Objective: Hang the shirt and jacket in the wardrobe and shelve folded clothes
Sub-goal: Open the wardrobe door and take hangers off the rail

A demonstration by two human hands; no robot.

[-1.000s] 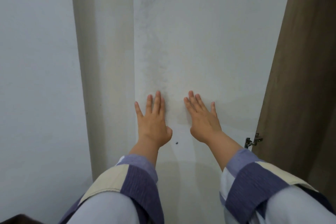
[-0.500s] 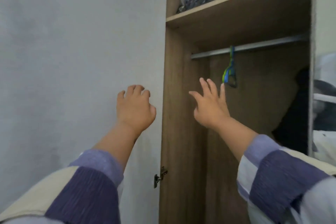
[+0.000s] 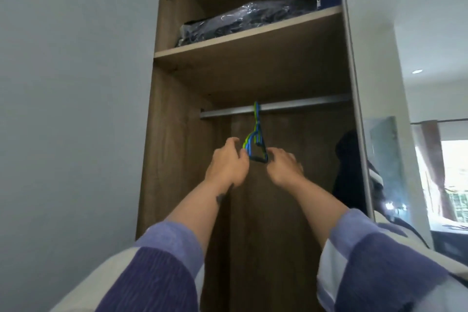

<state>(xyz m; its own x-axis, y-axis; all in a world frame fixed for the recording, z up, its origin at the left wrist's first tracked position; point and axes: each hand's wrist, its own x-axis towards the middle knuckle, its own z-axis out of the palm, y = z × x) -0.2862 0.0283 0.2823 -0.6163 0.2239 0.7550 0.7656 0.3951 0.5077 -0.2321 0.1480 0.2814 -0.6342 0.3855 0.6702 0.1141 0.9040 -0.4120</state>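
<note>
The wooden wardrobe [image 3: 177, 159] stands open in front of me. A bunch of blue and green hangers [image 3: 255, 143] hangs from the metal rail [image 3: 298, 106] under the shelf [image 3: 248, 35]. My left hand [image 3: 228, 162] has its fingers curled at the hangers' left side. My right hand [image 3: 285, 166] has its fingers curled on their lower right corner. A dark garment in clear plastic [image 3: 243, 20] lies on the shelf. No shirt or jacket is in either hand.
The open white door [image 3: 76, 109] fills the left. A dark garment [image 3: 350, 172] hangs at the wardrobe's right side. A mirrored panel [image 3: 385, 159] stands to the right, with a bright window [image 3: 453, 180] beyond.
My view swung from the white door up into the wardrobe. Both hands left the door, rose toward the rail and now close on the hangers.
</note>
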